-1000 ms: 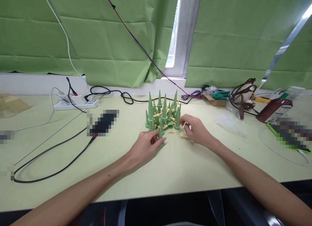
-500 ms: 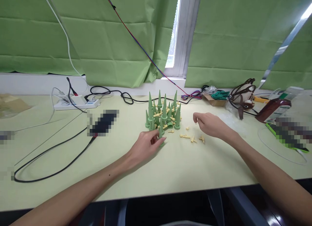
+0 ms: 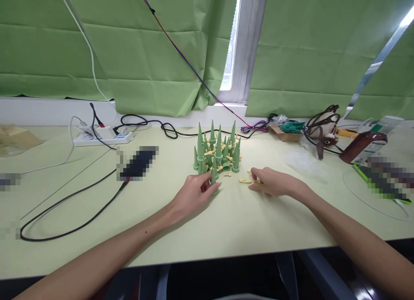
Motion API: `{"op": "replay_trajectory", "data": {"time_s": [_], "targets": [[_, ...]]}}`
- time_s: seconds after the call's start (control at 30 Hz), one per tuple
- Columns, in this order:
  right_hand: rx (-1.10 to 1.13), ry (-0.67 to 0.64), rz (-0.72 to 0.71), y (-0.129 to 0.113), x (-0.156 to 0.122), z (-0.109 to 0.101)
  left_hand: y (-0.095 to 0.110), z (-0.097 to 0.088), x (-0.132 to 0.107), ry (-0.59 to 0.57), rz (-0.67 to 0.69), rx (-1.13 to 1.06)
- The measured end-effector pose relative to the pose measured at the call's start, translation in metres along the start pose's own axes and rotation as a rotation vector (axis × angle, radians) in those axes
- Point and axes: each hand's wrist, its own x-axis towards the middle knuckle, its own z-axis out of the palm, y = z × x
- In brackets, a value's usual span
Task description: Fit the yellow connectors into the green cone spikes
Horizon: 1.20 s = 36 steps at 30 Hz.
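My left hand is closed on a small green cone, which stands upright on the table between thumb and fingers. Just behind it stands a cluster of green cones, several with pale yellow pegs stuck on their sides. To the right, my right hand is low over loose yellow pegs, its thumb and forefinger apart. One yellow peg lies at the fingertips, and others are partly hidden under the hand. Between the hands, near the cones, rests another small yellow peg.
Left of the cones, a dark blurred device lies with a black cable. A white power strip sits at the back left. At the back right are a cardboard box, a dark red bottle and clear plastic wrap.
My right hand has moved down and slightly left over the loose yellow pegs, covering some of them. My left hand keeps its hold on the small green cone.
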Motion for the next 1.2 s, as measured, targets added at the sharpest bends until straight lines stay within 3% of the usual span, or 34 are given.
{"op": "replay_trajectory", "data": {"time_s": [0.23, 0.43, 0.63, 1.0, 1.2], "targets": [[0.028, 0.161, -0.123, -0.014, 0.024, 0.012, 0.001, 0.000, -0.001, -0.009, -0.001, -0.011], [0.100, 0.289, -0.146, -0.025, 0.032, 0.022, 0.000, 0.000, 0.000, -0.006, -0.003, -0.016], [0.184, 0.427, -0.200, -0.020, 0.034, 0.033, -0.001, 0.000, 0.000, -0.013, -0.006, -0.032], [0.221, 0.508, -0.200, -0.018, 0.025, 0.031, 0.000, -0.001, 0.000, -0.007, 0.004, -0.071], [0.398, 0.614, -0.392, -0.028, 0.017, 0.033, 0.001, -0.003, -0.001, 0.077, 0.013, -0.195]]}}
